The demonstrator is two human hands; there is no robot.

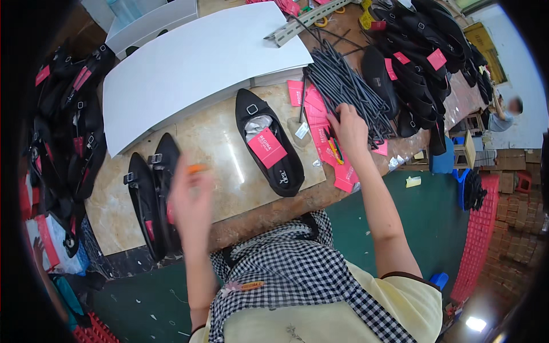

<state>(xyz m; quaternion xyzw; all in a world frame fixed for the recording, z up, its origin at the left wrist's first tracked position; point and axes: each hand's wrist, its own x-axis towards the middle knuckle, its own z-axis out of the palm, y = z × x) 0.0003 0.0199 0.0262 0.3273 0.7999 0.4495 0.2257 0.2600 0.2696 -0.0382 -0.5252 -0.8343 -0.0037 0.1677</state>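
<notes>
A single black pointed flat shoe (291, 171) with a square buckle lies in front of me, toe away. Crumpled white paper fills its toe, and a pink card (267, 148) rests across its opening. My right hand (350, 130) is at the near left side of a heap of thin black sticks (343, 83), fingers curled and pressed together; what they hold is hidden. My left hand (191, 200) is smeared by motion beside a pair of black shoes (143, 200) on the left. Something small and orange (197, 168) shows at its fingers; I cannot tell whether it is held.
A large white sheet (194, 63) covers the table's back. Pink cards (315, 108) and a yellow-and-black cutter (333, 150) lie by the sticks. Many black shoes are piled at the far right (412, 80) and left (48, 137). Another person (502, 117) is at the far right.
</notes>
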